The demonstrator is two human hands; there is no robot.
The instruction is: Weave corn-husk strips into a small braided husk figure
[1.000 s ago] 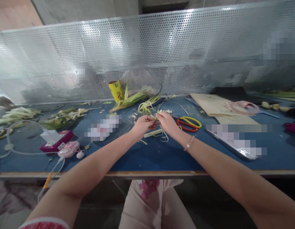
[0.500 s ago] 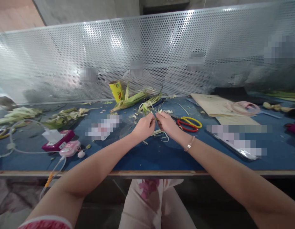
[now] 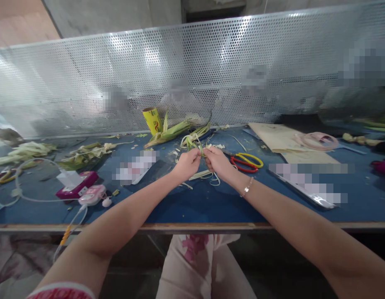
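My left hand (image 3: 187, 164) and my right hand (image 3: 217, 161) meet above the middle of the blue table. Both are closed in a pinch on a small piece of green corn husk (image 3: 202, 150), which shows between the fingertips. Just behind them lie pale loops of husk strip (image 3: 191, 140); whether these join the held piece I cannot tell. Thin husk strips (image 3: 201, 175) lie under my hands. To the right of my right hand rest scissors (image 3: 246, 162) with one red and one yellow handle, their blades partly hidden.
Behind my hands lie corn husks (image 3: 175, 132) and a yellow tube (image 3: 153, 120) by the perforated metal screen (image 3: 204, 62). Phones lie left (image 3: 145, 166) and right (image 3: 304, 187). A purple power block (image 3: 78, 187) with cables is at left; brown cardboard (image 3: 270, 135) is at right.
More of the green husk now shows between my fingertips. My hands have shifted only slightly, with the right fingers curled more tightly.
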